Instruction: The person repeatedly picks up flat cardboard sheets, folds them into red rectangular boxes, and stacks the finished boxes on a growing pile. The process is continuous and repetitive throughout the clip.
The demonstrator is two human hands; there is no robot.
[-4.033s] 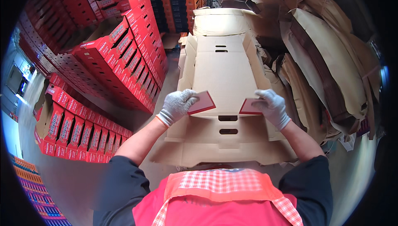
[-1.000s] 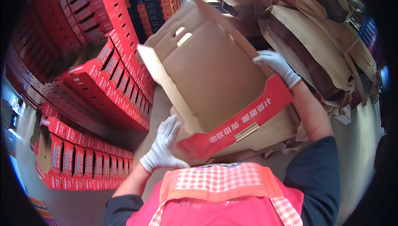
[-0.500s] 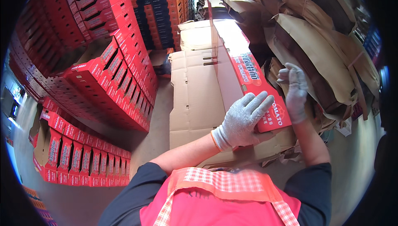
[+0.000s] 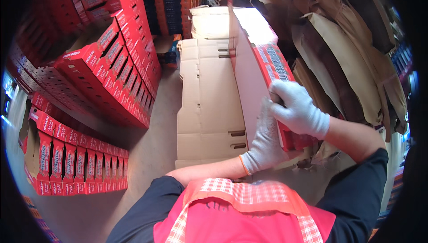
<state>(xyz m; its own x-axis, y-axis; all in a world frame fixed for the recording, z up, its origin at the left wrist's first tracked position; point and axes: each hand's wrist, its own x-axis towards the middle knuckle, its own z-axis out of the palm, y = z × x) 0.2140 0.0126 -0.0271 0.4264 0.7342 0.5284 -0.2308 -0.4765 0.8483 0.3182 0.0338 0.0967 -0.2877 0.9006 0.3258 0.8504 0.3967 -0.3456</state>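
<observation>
A red printed carton, partly folded with its plain pale panel facing left, stands on edge on flat brown cardboard. Over the carton's near end my gloved right hand is closed, its bent fingers gripping the red edge. My gloved left hand cups the near lower corner, fingers running up along the pale panel and thumb side under the carton. Its fingertips meet the right hand, and part of its grip is hidden behind the carton.
Tall stacks of red cartons rise at the left, with a lower row of red cartons nearer me. Large brown paper-wrapped bundles crowd the right. Dark blue and orange cartons are stacked at the back.
My right hand has come left from beside the carton and closed on its near end. My left hand has slid off the printed face to the lower corner. The printed side has tilted steeper.
</observation>
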